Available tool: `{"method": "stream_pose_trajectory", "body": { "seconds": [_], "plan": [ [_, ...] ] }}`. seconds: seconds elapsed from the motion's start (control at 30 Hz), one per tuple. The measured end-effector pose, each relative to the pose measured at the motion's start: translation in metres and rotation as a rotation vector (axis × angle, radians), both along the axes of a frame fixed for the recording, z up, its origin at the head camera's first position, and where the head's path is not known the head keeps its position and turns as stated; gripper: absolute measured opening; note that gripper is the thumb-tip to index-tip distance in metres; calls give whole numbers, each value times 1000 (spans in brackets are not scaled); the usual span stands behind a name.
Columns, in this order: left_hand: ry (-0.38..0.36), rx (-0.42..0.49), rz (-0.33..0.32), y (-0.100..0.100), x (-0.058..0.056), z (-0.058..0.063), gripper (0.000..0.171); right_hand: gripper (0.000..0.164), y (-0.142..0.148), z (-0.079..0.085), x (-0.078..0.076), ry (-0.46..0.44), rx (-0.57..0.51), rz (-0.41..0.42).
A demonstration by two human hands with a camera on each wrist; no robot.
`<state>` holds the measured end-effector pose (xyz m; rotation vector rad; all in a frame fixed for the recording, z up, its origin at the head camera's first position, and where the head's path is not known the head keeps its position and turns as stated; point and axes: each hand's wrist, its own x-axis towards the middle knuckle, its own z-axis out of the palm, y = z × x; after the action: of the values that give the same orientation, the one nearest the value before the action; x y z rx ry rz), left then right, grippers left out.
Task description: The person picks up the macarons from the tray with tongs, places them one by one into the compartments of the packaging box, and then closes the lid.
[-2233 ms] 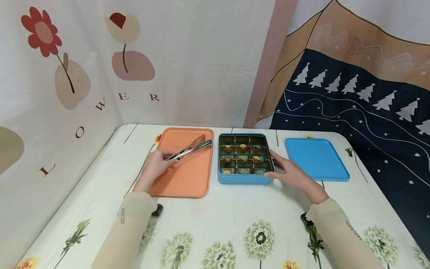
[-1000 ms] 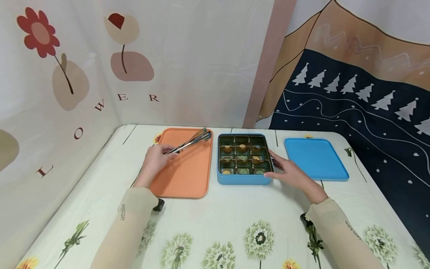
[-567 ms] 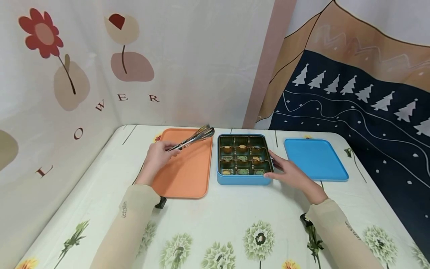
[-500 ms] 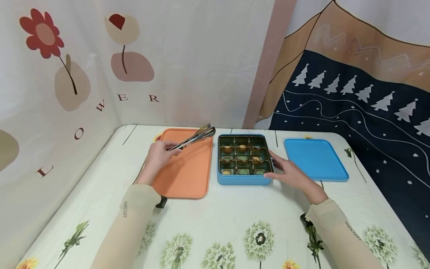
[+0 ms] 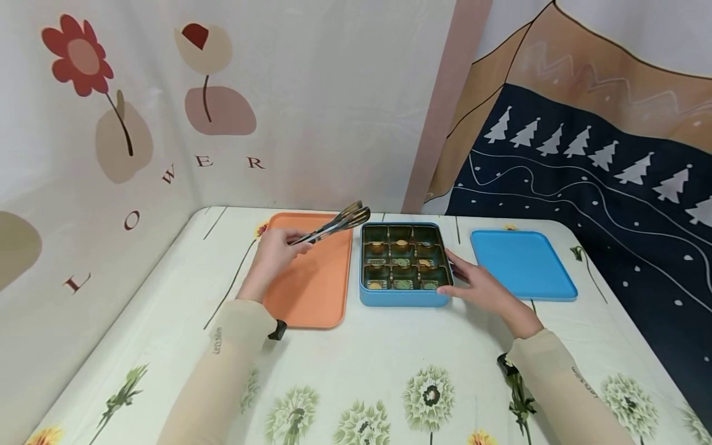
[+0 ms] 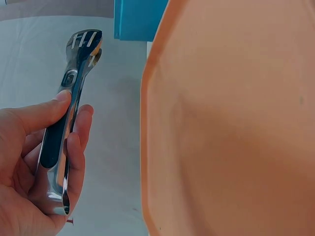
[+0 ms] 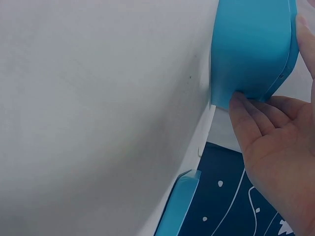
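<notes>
My left hand (image 5: pixel 276 253) holds metal tongs (image 5: pixel 336 224) by the dark-gripped handle, raised above the orange tray (image 5: pixel 317 296). Their slotted heads point toward the back right, near the blue box. In the left wrist view the tongs (image 6: pixel 55 137) lie between thumb and fingers, arms close together; whether anything sits between the heads cannot be told. The blue square box (image 5: pixel 405 298) has a dark insert with several compartments, where small yellow and green bits show, kind unclear. My right hand (image 5: pixel 478 284) touches its right side with extended fingers (image 7: pixel 246 115), thumb at the front right corner.
Right of the box lies a flat blue lid or tray (image 5: pixel 523 264). A flowered cloth (image 5: pixel 389 358) covers the table. Fabric walls (image 5: pixel 334 93) rise directly behind the table and along its left side.
My left hand has lifted the tongs from over the tray and carried them up and to the right, toward the box. The right hand and the box have stayed in place.
</notes>
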<state>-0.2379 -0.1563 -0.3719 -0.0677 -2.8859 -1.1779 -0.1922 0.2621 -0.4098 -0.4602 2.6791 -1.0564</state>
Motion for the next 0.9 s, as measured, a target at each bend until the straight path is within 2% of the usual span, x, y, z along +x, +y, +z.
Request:
{"method": "stream_pose_trajectory", "body": {
  "seconds": [0.2, 0.33, 0.57, 0.9],
  "plan": [
    [-20, -6, -14, 10, -3, 0, 22, 95, 0, 0, 1, 2, 5, 7],
    [-32, 23, -32, 18, -4, 0, 23, 94, -1, 1, 1, -1, 4, 5],
    [-26, 13, -54, 33, -5, -2, 23, 96, -1, 0, 1, -4, 3, -2],
    [-40, 16, -91, 57, -8, 1, 25, 94, 0, 1, 1, -17, -2, -5]
  ]
}}
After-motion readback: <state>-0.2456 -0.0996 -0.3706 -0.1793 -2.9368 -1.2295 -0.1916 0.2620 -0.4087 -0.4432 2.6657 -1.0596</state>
